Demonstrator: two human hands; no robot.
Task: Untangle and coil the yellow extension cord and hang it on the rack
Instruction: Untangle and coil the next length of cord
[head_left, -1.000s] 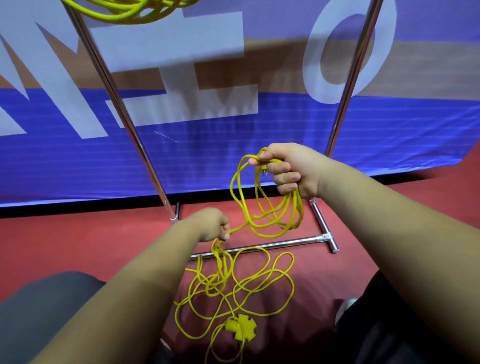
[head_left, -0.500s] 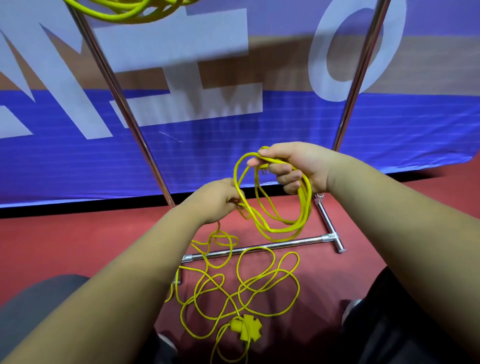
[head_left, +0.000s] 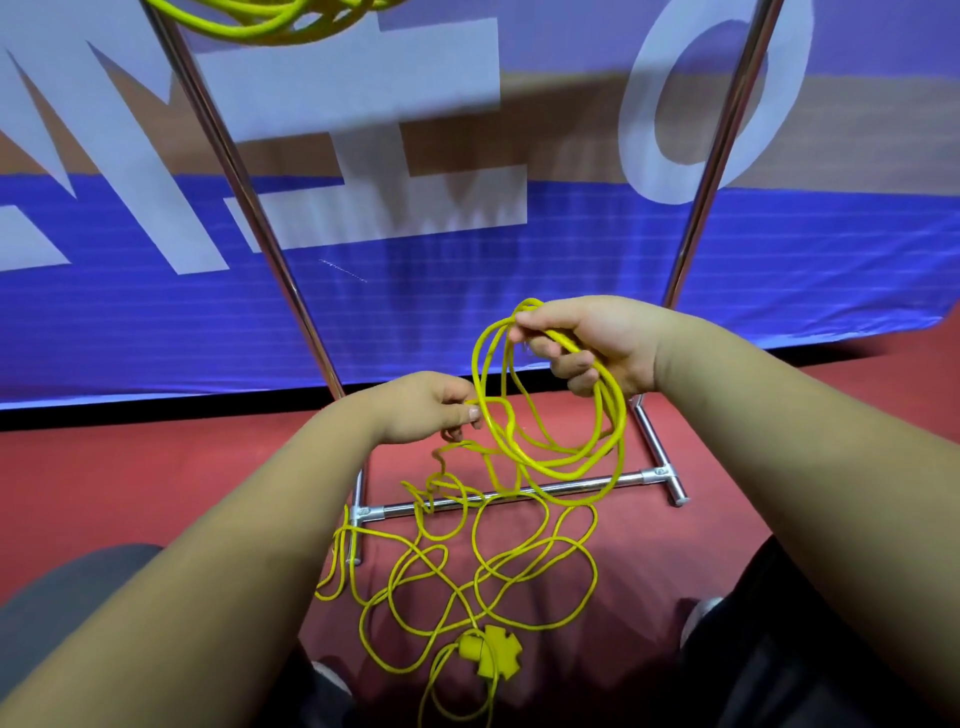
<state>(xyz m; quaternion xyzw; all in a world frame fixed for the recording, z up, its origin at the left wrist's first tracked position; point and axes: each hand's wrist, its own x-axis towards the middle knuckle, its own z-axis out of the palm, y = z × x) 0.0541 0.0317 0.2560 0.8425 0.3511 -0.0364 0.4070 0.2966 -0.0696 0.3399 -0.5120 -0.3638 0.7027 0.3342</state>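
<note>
Left hand, now risen, pinches the yellow extension cord beside coils gripped by the right hand at one o'clock, and pulling may snag the six-o'clock tangle on the rack.

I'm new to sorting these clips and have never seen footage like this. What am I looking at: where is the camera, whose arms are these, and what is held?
There is no machine: a person works with bare hands, and one wide camera on their head looks down at them. The right hand grips several gathered loops of a yellow extension cord; the left hand pinches a strand beside them. The rest lies tangled on the red floor, ending in a yellow socket block. Behind stands a metal rack, with more yellow cord at the picture's top edge, before a blue banner.
</note>
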